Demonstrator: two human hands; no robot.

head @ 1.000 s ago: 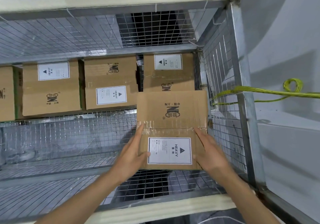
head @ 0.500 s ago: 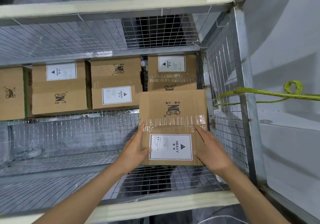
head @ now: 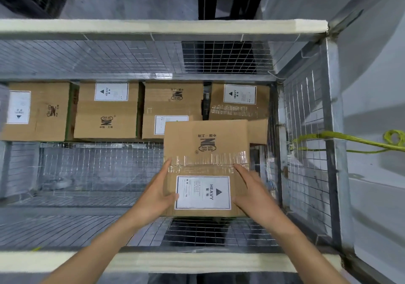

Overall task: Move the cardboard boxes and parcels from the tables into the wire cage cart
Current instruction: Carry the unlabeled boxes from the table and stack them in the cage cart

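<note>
I look down into the wire cage cart (head: 197,261). Between my hands is a cardboard box (head: 206,143) with a white HEAVY label and clear tape across its top, held over the right part of the cart's mesh floor. My left hand (head: 157,193) grips its left side with the thumb on the top face. My right hand (head: 252,193) grips the right side. Several similar boxes lie in a row along the far wall, among them a second from left box (head: 107,117) and a far right box (head: 238,99); the held box covers part of the two rightmost ones.
Padded rails run along the cart's near and far top edges (head: 153,26). The right mesh wall (head: 306,152) stands close to the held box. A green rope (head: 350,140) is tied to the right post. Bare mesh floor (head: 87,174) lies left of the box.
The held box has shifted left against the back row and now overlaps the two rightmost boxes. My view has pulled back, showing more of the cart. Both hands keep their hold.
</note>
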